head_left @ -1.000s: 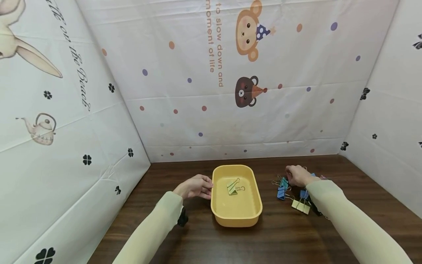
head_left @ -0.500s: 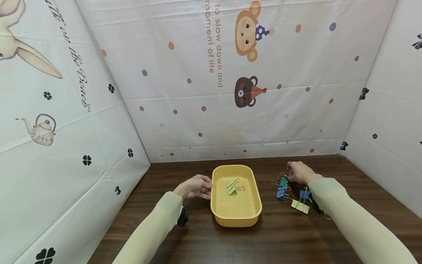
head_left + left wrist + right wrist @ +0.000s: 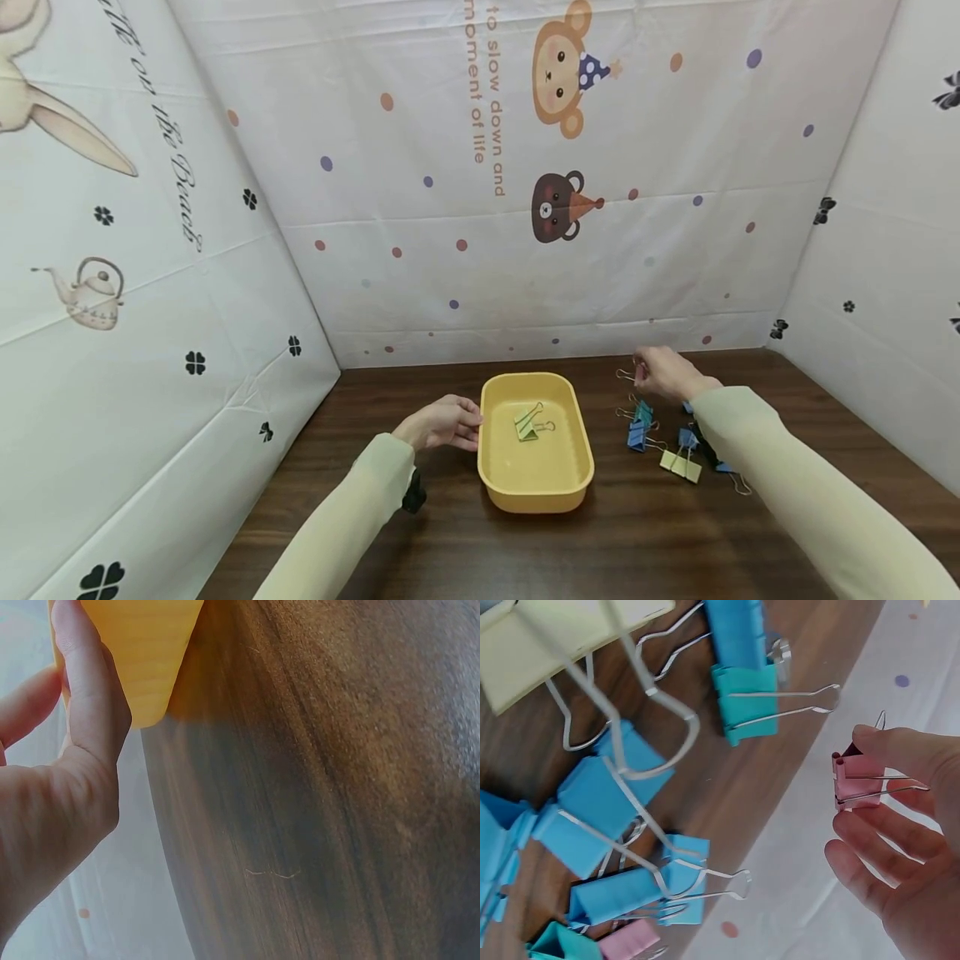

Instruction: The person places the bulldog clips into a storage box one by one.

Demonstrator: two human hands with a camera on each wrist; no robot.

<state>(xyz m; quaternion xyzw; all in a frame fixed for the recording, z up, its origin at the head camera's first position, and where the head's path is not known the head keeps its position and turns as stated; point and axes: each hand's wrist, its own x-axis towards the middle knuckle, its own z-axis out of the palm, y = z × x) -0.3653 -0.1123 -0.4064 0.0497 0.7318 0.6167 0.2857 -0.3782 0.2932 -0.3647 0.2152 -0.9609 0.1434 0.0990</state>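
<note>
My left hand [image 3: 441, 423] rests against the left side of a yellow plastic tub [image 3: 536, 479], its fingers fairly straight along the wall and rim. Inside the tub lies one pale yellow-green binder clip [image 3: 527, 429]. My right hand [image 3: 667, 372] holds a pink binder clip [image 3: 861, 780] pinched between thumb and fingers, raised beyond the pile. Under and beside that hand are loose binder clips: a teal one [image 3: 748, 705], several blue ones [image 3: 604, 802] and a pale yellow one [image 3: 681, 467]. The right sleeve covers part of the pile in the head view.
Everything stands on a dark brown wooden table [image 3: 480, 558]. Printed white sheets [image 3: 420, 283] rise as walls at the back and both sides. Low in the right wrist view, another pink clip [image 3: 630, 940] lies beside a second teal one [image 3: 562, 941].
My right hand has lifted the pink binder clip out of the pile and moved up and to the left, uncovering more of the blue clips. My left hand stays at the tub.
</note>
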